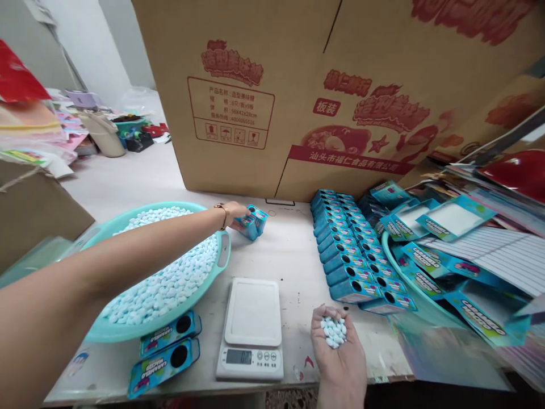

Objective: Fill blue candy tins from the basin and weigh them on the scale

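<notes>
My left hand (233,213) is stretched across the basin, its fingers closed on a small blue candy box (246,228). Another blue box (258,216) stands against that one. The fingertips are partly hidden. Palm up at the table's front edge, my right hand (338,363) is cupped around a small heap of pale blue candies (334,332). To its left sits a white kitchen scale (254,312) with a bare plate and a lit display. Beneath my left forearm, a turquoise basin (224,250) holds many more such candies (170,289).
Rows of blue boxes (344,250) stand right of centre. Flat box blanks (481,307) overfill a second basin (389,255). Two blue boxes (164,366) lie at the front left. A large printed carton (293,68) blocks the back.
</notes>
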`<state>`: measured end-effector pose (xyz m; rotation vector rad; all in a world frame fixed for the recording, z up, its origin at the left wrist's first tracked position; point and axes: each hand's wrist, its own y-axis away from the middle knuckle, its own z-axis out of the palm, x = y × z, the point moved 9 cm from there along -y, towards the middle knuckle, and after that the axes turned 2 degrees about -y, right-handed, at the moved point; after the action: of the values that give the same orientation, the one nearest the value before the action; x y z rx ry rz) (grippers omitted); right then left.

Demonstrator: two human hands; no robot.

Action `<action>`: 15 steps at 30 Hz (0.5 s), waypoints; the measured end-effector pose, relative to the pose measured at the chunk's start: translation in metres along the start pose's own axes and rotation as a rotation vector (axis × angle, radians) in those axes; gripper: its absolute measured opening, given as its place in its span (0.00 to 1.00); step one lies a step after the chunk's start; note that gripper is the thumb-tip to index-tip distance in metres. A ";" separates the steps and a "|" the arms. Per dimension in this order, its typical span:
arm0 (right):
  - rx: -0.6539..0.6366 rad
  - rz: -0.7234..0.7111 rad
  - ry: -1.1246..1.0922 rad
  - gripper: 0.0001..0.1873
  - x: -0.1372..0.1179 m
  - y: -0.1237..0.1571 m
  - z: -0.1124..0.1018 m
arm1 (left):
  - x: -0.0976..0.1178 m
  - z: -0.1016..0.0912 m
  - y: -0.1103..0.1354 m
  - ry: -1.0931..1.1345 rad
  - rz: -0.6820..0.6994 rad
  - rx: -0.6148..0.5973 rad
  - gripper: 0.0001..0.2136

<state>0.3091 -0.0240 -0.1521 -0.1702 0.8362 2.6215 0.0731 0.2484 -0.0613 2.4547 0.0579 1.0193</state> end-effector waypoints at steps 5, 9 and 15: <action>0.106 0.012 -0.060 0.07 0.002 0.013 0.001 | 0.002 -0.036 0.069 0.097 0.149 0.065 0.28; 0.085 0.018 -0.020 0.07 0.010 0.021 0.004 | -0.008 -0.037 0.190 -0.268 0.623 0.076 0.34; -0.019 0.067 0.073 0.05 0.044 0.034 0.021 | -0.118 0.032 0.297 -0.901 0.818 0.280 0.37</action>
<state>0.2553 -0.0231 -0.1272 -0.2486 0.8549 2.7007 -0.0325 -0.0527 -0.0263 3.0125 -1.2339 0.0416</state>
